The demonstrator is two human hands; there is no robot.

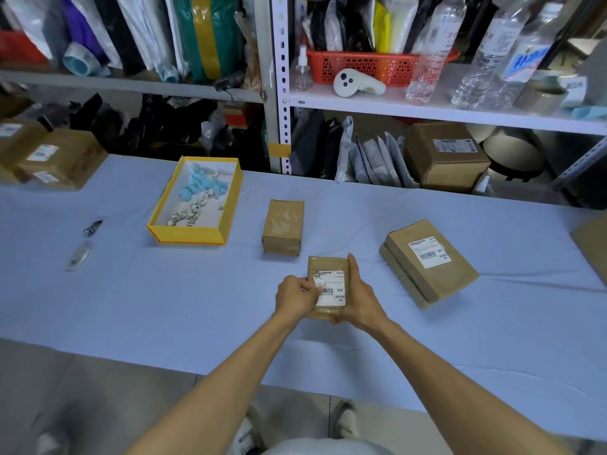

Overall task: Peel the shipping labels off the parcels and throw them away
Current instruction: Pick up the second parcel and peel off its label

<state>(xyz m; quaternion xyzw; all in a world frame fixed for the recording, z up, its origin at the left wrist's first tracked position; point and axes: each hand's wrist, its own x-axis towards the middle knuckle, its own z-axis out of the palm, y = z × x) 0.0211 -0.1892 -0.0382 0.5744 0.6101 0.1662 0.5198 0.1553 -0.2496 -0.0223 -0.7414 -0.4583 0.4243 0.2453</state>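
We hold a small brown parcel [325, 289] just above the pale blue tablecloth [164, 307], near the middle. Our right hand [356, 298] wraps around its right edge, covering part of the white shipping label [331, 288]; its fingers beneath the parcel are hidden. Our left hand [297, 294] pinches the label's torn left edge between thumb and fingers, though how much has lifted is hard to make out. Just beyond sits a bare cardboard box [283, 232]. To the right lies a flat parcel [428, 261] with its label intact. Far left, a yellow-rimmed tray [187, 232] holds crumpled label scraps [192, 211] and something blue. A blurred knife-like tool [83, 246] lies at left.
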